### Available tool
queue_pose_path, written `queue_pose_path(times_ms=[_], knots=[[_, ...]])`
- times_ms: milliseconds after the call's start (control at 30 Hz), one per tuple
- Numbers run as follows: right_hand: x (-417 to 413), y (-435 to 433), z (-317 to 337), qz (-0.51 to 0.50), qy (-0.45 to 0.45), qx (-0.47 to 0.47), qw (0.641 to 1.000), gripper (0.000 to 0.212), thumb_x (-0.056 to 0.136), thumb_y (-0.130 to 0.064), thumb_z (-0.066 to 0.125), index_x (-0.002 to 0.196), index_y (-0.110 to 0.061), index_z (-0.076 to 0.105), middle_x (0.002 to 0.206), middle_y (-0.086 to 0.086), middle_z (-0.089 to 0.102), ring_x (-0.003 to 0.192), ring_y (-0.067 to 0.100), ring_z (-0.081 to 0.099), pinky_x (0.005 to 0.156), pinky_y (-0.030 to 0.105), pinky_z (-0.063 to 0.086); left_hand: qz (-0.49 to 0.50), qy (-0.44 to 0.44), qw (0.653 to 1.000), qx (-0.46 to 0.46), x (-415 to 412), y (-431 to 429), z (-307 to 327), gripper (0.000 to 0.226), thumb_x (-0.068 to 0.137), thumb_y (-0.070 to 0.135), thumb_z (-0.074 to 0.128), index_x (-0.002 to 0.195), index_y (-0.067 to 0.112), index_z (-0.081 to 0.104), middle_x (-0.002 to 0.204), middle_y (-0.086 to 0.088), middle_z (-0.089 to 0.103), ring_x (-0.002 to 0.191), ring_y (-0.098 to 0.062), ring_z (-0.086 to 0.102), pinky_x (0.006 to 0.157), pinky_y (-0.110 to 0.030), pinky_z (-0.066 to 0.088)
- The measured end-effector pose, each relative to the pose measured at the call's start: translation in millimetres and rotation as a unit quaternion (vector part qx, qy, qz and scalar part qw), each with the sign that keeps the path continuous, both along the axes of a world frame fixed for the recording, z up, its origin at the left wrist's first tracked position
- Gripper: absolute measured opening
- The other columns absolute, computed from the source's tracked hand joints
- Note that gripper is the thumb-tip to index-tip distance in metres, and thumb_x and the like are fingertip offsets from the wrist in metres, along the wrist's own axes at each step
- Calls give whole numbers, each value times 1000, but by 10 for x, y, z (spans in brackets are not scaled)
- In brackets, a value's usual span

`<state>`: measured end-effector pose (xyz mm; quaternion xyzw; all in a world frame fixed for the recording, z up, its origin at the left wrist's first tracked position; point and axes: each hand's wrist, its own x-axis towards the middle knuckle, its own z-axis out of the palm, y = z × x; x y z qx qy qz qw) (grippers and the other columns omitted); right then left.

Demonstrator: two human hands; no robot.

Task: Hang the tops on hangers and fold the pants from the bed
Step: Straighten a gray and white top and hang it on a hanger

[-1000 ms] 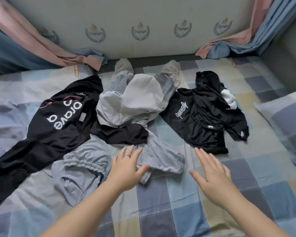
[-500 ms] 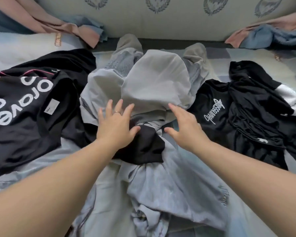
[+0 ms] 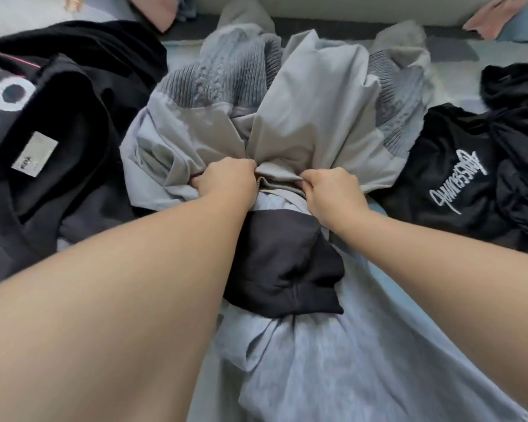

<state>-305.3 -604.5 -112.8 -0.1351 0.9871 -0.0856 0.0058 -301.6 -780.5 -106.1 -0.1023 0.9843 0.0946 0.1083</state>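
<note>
**Clamped on the grey garment (image 3: 305,111): left hand (image 3: 226,181) and right hand (image 3: 333,193), both fists tight**

Grips a bunched fold of the smooth cloth with the left hand, fingertips buried out of sight. Pinches the near hem with the right hand, knuckles up, fingers curled round the edge. Holds the two fists close together, just apart, at the centre of the frame, with the forearms reaching in from the lower corners.

Looks pale grey and smooth across the main panels, with darker ribbed knit sections at upper centre and toward the right. Creases into folds fanning away from the two grips. Spreads from the centre up to the top edge, with two limbs of cloth running toward the headboard (image 3: 317,7). Cannot tell whether top or pants.

Just below the wrists, touching the grey hem: a black bundle (image 3: 284,263), smooth and rounded. Under that bundle and running to the bottom edge: a pale blue-grey garment (image 3: 333,360), soft and wrinkled.

At left: a lettered black top (image 3: 83,86) with large white characters and a small white label (image 3: 34,153), its edge against the grey cloth. At right: a script-print black top (image 3: 457,184), crumpled, just beside the grey hem. At the upper left: pink curtain cloth (image 3: 162,10). Near the top right, between the piles: a strip of pale bed sheet (image 3: 451,71).
</note>
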Motion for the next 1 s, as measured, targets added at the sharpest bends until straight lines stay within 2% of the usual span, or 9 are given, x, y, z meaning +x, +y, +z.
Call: queue_pose_path(times_ms=[167, 267, 333, 400, 467, 600, 767, 867, 1000], knots=[[16, -14, 136, -40, -101, -55, 993, 31, 104, -35, 45, 108, -19, 72, 113, 12, 69, 112, 36, 57, 80, 36, 39, -24, 4, 1000, 15, 39, -85, -1, 14, 93, 25, 42, 87, 35, 49, 118, -11, 64, 112, -41, 57, 94, -54, 47], [151, 80, 426, -37, -162, -79, 983, 28, 103, -36, 50, 94, -19, 71, 104, 13, 67, 104, 33, 58, 75, 32, 37, -10, 0, 998, 69, 330, -60, 140, 21, 92, 37, 39, 97, 31, 58, 118, -6, 65, 111, -39, 58, 97, -55, 44], [352, 174, 711, -10, -129, -65, 990, 29, 104, -30, 47, 85, -16, 64, 98, 15, 65, 96, 34, 56, 72, 35, 36, -20, 64, 996, 51, 686, -18, 324, 24, 98, 34, 39, 106, 30, 62, 113, -6, 65, 107, -39, 59, 98, -52, 40], [674, 287, 977, 13, -94, -68, 993, 28, 104, -25, 46, 80, -15, 56, 89, 14, 61, 90, 34, 55, 69, 38, 36, -63, 163, 985, 6, 1078, 21, 490, 19, 100, 28, 42, 100, 23, 61, 98, -7, 64, 96, -38, 60, 90, -46, 37], [1048, 427, 1185, 21, -100, -71, 992, 26, 103, -23, 47, 83, -13, 58, 84, 11, 62, 89, 36, 57, 69, 41, 41, -86, 201, 976, 14, 1472, 81, 649, 15, 99, 24, 46, 91, 19, 58, 82, -6, 59, 85, -36, 58, 79, -40, 32], [1865, 797, 1555, 28, -159, -20, 987, 26, 103, -27, 49, 107, -11, 69, 104, 17, 70, 102, 41, 61, 79, 45, 47, -106, 125, 983, 79, 2395, 384, 979, 13, 98, 25, 48, 87, 20, 53, 81, -3, 62, 83, -34, 59, 71, -36, 23], [2884, 1127, 2035, 36, -232, 41, 971, 28, 104, -30, 46, 103, -13, 68, 103, 17, 71, 100, 41, 60, 70, 39, 32, -64, 18, 992, 105, 3577, 842, 1532, 16, 102, 30, 42, 94, 23, 55, 95, -3, 68, 97, -32, 58, 73, -37, 23], [3551, 1346, 2183, 13, -272, 59, 960, 27, 103, -33, 47, 100, -17, 69, 105, 18, 71, 100, 41, 62, 75, 41, 40, -63, -63, 989, 116, 4182, 1100, 1789, 20, 105, 31, 37, 97, 23, 54, 100, -5, 69, 99, -34, 59, 77, -40, 30], [4496, 1610, 2329, -39, -346, 55, 936, 30, 103, -36, 48, 104, -16, 71, 109, 20, 70, 103, 41, 62, 77, 40, 44, -78, -188, 970, 130, 4923, 1383, 2045, 22, 106, 28, 35, 101, 21, 55, 101, -9, 68, 99, -35, 60, 77, -40, 28]])
